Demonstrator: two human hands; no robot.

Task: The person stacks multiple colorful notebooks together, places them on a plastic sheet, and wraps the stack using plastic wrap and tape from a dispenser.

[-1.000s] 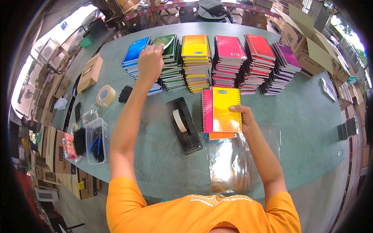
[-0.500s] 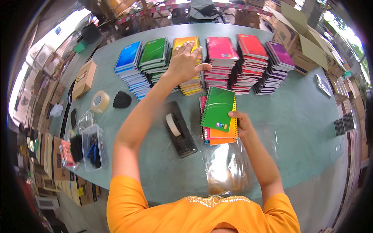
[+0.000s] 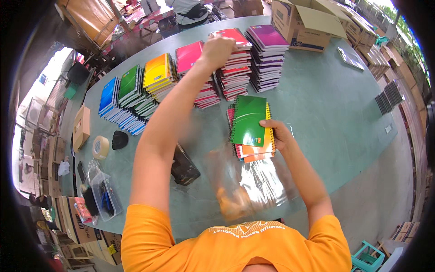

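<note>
My left hand point(image 3: 217, 49) reaches far across the table, its fingers curled over the near edge of the top red notebook point(image 3: 234, 34) on the red stack. My right hand point(image 3: 277, 136) grips the right edge of a small pile of spiral notebooks lying on the table, a green notebook point(image 3: 248, 120) on top and orange, yellow and pink ones under it. A row of notebook stacks runs along the far side: blue point(image 3: 108, 94), green point(image 3: 129, 81), yellow point(image 3: 157, 70), pink point(image 3: 188, 55), red, purple point(image 3: 268, 36). Clear plastic bags point(image 3: 253, 186) lie in front of me.
A black tape dispenser point(image 3: 183, 167) sits under my left forearm. A tape roll point(image 3: 100, 147), a small black object point(image 3: 119, 139) and a clear bin point(image 3: 106, 199) are at the left. Open cardboard boxes point(image 3: 308, 22) stand far right on the green table point(image 3: 344, 109).
My left hand has moved rightward along the row, from the blue and green stacks past the yellow one to the red stack. A green notebook now tops the pile under my right hand.
</note>
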